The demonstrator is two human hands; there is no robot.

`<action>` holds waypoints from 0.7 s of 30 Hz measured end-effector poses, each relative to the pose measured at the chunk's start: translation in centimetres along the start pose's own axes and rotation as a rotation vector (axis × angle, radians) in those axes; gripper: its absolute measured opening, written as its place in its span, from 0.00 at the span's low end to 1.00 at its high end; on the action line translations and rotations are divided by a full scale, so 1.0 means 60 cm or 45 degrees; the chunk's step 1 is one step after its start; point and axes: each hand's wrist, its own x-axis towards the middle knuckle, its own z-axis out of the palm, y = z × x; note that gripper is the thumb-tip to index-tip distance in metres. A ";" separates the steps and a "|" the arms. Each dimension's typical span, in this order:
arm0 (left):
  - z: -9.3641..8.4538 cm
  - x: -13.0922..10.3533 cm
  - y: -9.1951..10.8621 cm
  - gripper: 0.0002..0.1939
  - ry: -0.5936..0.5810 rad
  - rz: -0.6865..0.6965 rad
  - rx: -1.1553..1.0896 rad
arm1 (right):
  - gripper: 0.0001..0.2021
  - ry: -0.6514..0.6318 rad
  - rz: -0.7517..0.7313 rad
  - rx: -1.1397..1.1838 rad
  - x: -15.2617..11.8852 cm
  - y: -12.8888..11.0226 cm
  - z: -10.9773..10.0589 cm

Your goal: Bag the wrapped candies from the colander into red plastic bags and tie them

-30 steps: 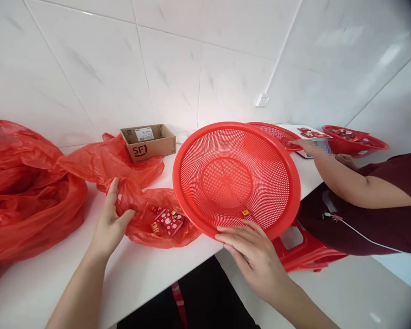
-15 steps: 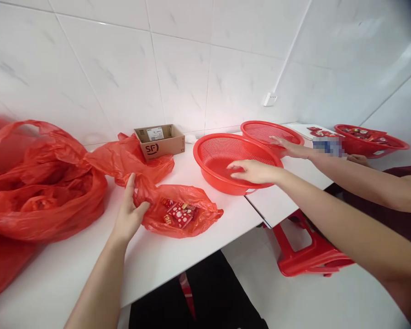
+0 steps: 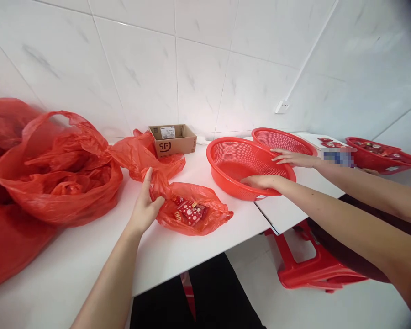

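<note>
Your left hand point(image 3: 146, 209) grasps red bag point(image 3: 207, 224) | your right hand point(image 3: 263, 182) inside nearer basket point(image 3: 231, 186) | view partly blocked, can't tell its grip

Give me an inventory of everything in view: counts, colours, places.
Packet bag: one, red, front centre
Packets: several, mostly red, inside packet bag
Other bags: several, red, left and behind
Carton: one, brown, by wall
Baskets: three, red, centre-right to far right
Small goods: many, mostly red, in rightmost basket
Flat item: one, white, right, bearing red packs
Socket: one, white, on wall
Tabletop: two sections, white, beneath bags
Stool: one, red, lower right
Co-worker's hands: two, bare, right, one mostly hidden
Trousers: one pair, black, bottom
Left grip: one, bare, at packet bag's gathered end
Right grip: one, bare, inside nearest basket
</note>
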 end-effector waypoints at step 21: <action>-0.021 -0.026 -0.008 0.41 0.323 0.126 -0.040 | 0.12 0.686 -0.682 0.602 -0.076 -0.276 0.113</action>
